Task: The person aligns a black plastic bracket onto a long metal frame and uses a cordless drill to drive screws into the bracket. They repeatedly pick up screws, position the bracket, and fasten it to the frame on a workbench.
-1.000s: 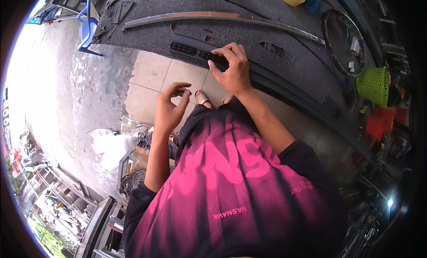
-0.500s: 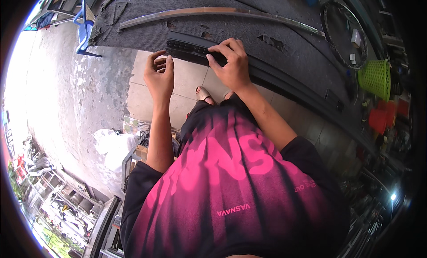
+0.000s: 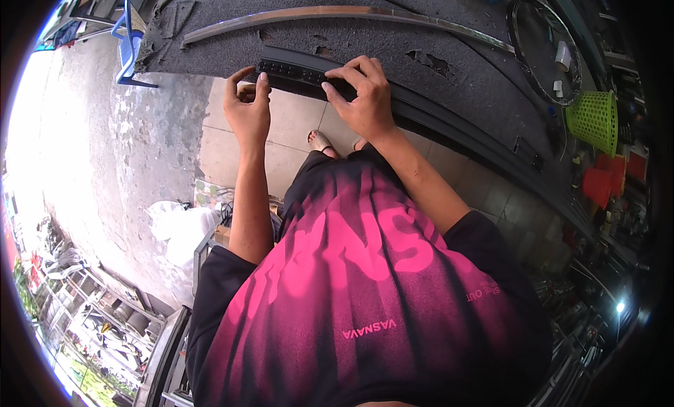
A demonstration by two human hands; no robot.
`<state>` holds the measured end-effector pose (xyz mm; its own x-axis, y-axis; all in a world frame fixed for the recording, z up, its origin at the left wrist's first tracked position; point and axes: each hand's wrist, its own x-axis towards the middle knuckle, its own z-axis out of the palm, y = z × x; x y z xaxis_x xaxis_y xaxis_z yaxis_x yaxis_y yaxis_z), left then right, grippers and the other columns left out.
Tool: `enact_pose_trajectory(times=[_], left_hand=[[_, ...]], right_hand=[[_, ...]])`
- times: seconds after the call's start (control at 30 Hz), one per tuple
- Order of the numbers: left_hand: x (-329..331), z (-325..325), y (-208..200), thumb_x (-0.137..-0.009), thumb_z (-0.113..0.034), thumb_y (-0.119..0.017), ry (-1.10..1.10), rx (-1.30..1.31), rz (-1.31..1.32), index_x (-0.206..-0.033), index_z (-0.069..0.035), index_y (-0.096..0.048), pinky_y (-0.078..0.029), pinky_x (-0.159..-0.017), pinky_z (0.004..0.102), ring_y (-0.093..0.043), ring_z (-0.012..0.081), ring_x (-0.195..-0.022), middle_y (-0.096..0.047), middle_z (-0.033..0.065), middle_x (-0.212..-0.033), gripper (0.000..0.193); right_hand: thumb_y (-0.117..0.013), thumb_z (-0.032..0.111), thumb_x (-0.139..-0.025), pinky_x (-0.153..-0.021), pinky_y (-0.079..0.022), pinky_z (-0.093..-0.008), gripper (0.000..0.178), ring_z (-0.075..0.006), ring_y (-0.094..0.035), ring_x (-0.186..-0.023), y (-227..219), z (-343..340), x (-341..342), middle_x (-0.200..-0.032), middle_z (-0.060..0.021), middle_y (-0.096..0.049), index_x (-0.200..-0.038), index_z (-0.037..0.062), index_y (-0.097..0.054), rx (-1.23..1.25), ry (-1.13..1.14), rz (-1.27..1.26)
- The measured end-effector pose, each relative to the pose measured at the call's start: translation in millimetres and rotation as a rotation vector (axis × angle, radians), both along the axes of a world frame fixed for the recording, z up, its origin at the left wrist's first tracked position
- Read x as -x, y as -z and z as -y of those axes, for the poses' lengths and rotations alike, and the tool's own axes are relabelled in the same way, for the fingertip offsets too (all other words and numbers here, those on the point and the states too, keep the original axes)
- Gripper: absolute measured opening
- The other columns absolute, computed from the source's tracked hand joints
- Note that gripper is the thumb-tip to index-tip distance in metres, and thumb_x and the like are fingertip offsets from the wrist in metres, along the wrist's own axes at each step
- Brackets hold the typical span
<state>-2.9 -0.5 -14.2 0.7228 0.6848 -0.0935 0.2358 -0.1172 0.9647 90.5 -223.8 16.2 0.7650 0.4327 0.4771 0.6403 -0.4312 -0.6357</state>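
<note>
A long black profile (image 3: 428, 116) lies along the near edge of the workbench, running from the middle toward the lower right. On its left end sits a narrow black strip (image 3: 293, 73) with a row of small raised studs. My right hand (image 3: 366, 98) grips the strip's right part, thumb on the near side and fingers over the top. At the other end, my left hand (image 3: 247, 109) is raised with bent fingers, thumb and forefinger apart. Its thumb tip is beside the strip's end; whether it touches I cannot tell.
A long metal bar (image 3: 351, 15) lies across the torn grey bench covering (image 3: 210, 52). To the right are a clear hoop-shaped coil (image 3: 516, 38), a green basket (image 3: 592, 124) and a red container (image 3: 597, 188). A blue chair (image 3: 128, 52) stands at the bench's left end.
My left hand has shifted slightly left and up, its thumb now by the strip's end. The right hand keeps its grip, having moved slightly left and up.
</note>
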Motion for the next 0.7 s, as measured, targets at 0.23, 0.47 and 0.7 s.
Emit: enact_pose_trajectory(times=[0.23,0.47,0.7], left_hand=[[1,7,3,-0.109,-0.022,-0.084,-0.001,0.054,0.089,-0.14,-0.005,-0.07,-0.052,-0.07,0.0237,-0.069,0.0071,-0.078,-0.078,0.0043,-0.087,0.038],[18,42,-4,-0.101,-0.01,-0.085,0.038,-0.381,0.2,-0.138,-0.008,-0.073,-0.052,-0.067,0.0294,-0.064,0.011,-0.069,-0.071,0.0023,-0.078,0.039],[33,80,-6,-0.092,-0.015,-0.084,0.355,-0.596,0.076,-0.147,-0.017,-0.075,-0.044,-0.077,0.0392,-0.065,0.0186,-0.07,-0.062,-0.0035,-0.072,0.056]], right_hand=[[-0.094,0.013,-0.086,-0.085,-0.056,-0.0432,0.018,-0.0289,-0.067,-0.096,0,0,1,-0.098,-0.0064,-0.07,-0.102,0.0094,-0.087,0.013,0.005,-0.001],[-0.094,0.013,-0.086,-0.085,-0.056,-0.0437,0.018,-0.0295,-0.068,-0.096,-2,0,1,-0.099,-0.0065,-0.07,-0.102,0.0097,-0.087,0.019,0.006,-0.003],[-0.09,0.007,-0.082,-0.086,-0.058,-0.0445,0.022,-0.0305,-0.068,-0.097,-2,1,0,-0.1,-0.0071,-0.071,-0.103,0.0092,-0.085,0.005,-0.015,-0.003]])
